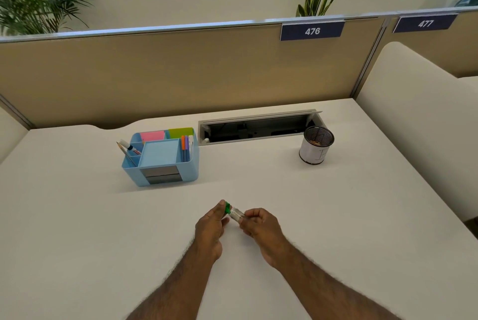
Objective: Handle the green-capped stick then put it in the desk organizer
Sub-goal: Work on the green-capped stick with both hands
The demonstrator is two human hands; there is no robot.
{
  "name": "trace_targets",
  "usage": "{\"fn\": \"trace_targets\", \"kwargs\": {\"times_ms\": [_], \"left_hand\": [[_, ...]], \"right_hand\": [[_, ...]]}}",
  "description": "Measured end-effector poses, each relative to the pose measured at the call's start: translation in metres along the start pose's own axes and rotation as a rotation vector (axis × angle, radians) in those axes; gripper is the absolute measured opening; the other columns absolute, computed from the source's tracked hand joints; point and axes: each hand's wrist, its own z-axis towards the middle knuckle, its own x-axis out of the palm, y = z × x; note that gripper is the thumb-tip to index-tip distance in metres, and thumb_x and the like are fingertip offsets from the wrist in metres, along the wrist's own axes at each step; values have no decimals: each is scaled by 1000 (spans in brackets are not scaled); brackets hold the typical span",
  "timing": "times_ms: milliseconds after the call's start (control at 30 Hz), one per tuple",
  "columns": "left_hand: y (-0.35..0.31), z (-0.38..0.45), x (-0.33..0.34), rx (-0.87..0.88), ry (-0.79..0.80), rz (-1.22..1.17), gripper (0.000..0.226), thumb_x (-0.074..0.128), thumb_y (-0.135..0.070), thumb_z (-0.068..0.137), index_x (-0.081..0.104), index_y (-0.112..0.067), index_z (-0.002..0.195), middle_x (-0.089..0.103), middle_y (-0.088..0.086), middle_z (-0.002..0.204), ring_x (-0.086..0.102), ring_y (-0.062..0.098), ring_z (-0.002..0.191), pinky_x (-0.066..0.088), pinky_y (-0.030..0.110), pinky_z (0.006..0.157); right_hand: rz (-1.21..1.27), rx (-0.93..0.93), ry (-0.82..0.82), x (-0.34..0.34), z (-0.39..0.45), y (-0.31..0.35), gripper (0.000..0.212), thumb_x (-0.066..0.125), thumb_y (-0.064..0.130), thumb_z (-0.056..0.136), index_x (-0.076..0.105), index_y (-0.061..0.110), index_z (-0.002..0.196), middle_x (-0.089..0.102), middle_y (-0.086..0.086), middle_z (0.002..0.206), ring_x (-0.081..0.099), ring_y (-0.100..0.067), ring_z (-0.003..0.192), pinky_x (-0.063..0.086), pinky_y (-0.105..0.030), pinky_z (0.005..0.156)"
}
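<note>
Both my hands hold the green-capped stick (pixel 234 212) just above the white desk, near its front middle. The stick is short, with a clear silvery body and a green cap at its left end. My left hand (pixel 210 229) pinches the green cap with thumb and fingers. My right hand (pixel 261 225) grips the body at the other end. The light blue desk organizer (pixel 161 156) stands farther back and to the left, with sticky notes, pens, a pencil and a white tube in its compartments.
A mesh pen cup (pixel 316 147) with a white wrap stands at the back right. An open cable tray slot (pixel 256 127) runs along the desk's rear. A tan partition (pixel 181 74) closes the back, and a white divider (pixel 413 125) bounds the right side.
</note>
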Motion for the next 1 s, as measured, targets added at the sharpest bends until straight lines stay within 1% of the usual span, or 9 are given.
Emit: {"fn": "trace_targets", "kwargs": {"times_ms": [133,267,367,500,600,700,833,933,1000], "left_hand": [[3,-5,1,16,25,10,29,68,-30,84,71,-14,109,71,6,113,62,15,88,42,31,76],[7,-7,-1,25,35,11,30,68,-31,84,72,-14,109,71,5,109,62,17,91,43,28,70],[10,-8,-3,60,45,-4,32,68,-29,84,72,-11,110,72,6,107,63,20,95,43,28,74],[6,-9,-6,140,54,3,21,68,-23,84,74,-12,101,74,9,101,66,22,96,48,30,85],[0,-10,-9,167,100,-13,14,68,-22,85,74,-16,96,74,9,101,65,21,98,47,26,79],[-3,-11,-11,190,135,-39,15,67,-20,85,75,-14,97,75,9,101,64,20,96,47,27,83],[-9,-12,-15,216,175,-57,19,68,-19,83,75,-11,98,75,12,104,66,22,102,47,34,97],[-19,-11,-18,242,215,-32,30,72,-28,72,76,-14,98,76,10,105,67,23,105,48,33,97],[-26,-10,-19,258,251,-26,38,73,-31,68,75,-13,101,75,12,108,67,24,107,48,33,98]], "right_hand": [[-45,-17,5,3,1,0,20,75,12,81,64,10,97,67,-7,82,60,-17,74,51,-32,76],[-96,-57,-36,6,1,-1,24,79,18,78,65,13,98,72,-13,99,67,-25,88,55,-44,90],[-132,-91,-71,9,0,1,23,80,19,78,66,15,96,73,-9,100,69,-26,98,56,-45,93],[-178,-124,-86,14,-1,2,20,79,19,79,67,16,96,75,-6,97,71,-23,95,57,-42,91],[3,-46,-64,17,-1,7,20,75,13,83,67,4,98,73,-18,97,73,-27,88,60,-39,87],[243,68,1,19,-3,16,14,70,1,86,64,-7,95,69,-24,103,70,-27,84,61,-30,79],[517,255,38,26,-5,27,15,63,-5,89,63,-12,101,66,-28,104,68,-29,85,63,-28,64],[683,376,54,32,-7,33,24,62,-3,90,61,-14,111,66,-28,104,68,-30,84,63,-31,61],[734,422,81,35,-8,37,26,62,-1,90,60,-13,113,66,-28,98,71,-29,73,62,-30,54]]}}
